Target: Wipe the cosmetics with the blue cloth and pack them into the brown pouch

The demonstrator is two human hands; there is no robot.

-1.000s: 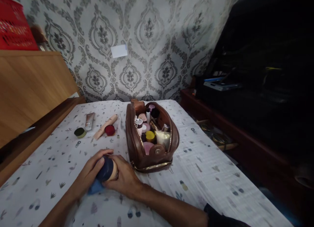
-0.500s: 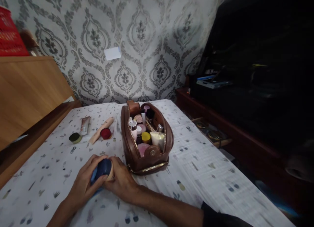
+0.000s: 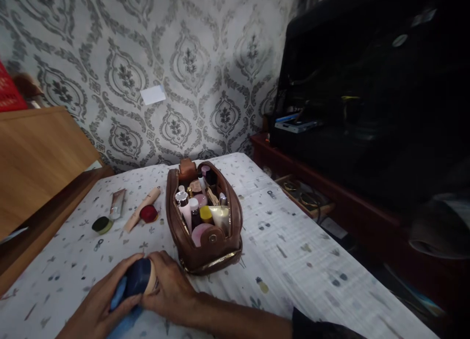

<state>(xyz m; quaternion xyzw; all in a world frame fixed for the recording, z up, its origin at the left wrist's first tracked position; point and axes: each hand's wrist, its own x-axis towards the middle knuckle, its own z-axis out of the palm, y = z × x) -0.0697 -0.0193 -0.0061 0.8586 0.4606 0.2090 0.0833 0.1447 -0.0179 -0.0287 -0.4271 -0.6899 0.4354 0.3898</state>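
- The left grip (image 3: pixel 97 307), a bare hand, is closing around the dark blue end of a bottle (image 3: pixel 137 282), with its fingers curling over the top.
- The right grip (image 3: pixel 169 290) is wrapping the bottle's beige end from the other side, with the thumb pressing on it; both grips are holding the same bottle.
- The bottle is lying on its side between the two grips, low over the printed sheet (image 3: pixel 293 260) at the near edge of the view, just in front of the brown pouch (image 3: pixel 205 248).
- A blue cloth (image 3: pixel 118 295) is sitting under the left fingers, touching the bottle and trailing down onto the sheet.
- The pouch is standing unzipped and is packed with cosmetics: a silver-capped bottle (image 3: pixel 181 198), a yellow lid (image 3: pixel 205 213), a pink lid (image 3: pixel 199 233) and a cream tube (image 3: pixel 221 216) are showing.
- To the left of the pouch, a red jar (image 3: pixel 149 214), a peach tube (image 3: pixel 141 209), a small squeeze tube (image 3: pixel 117 204) and a dark green jar (image 3: pixel 102 224) are lying on the sheet, well apart from the grips.
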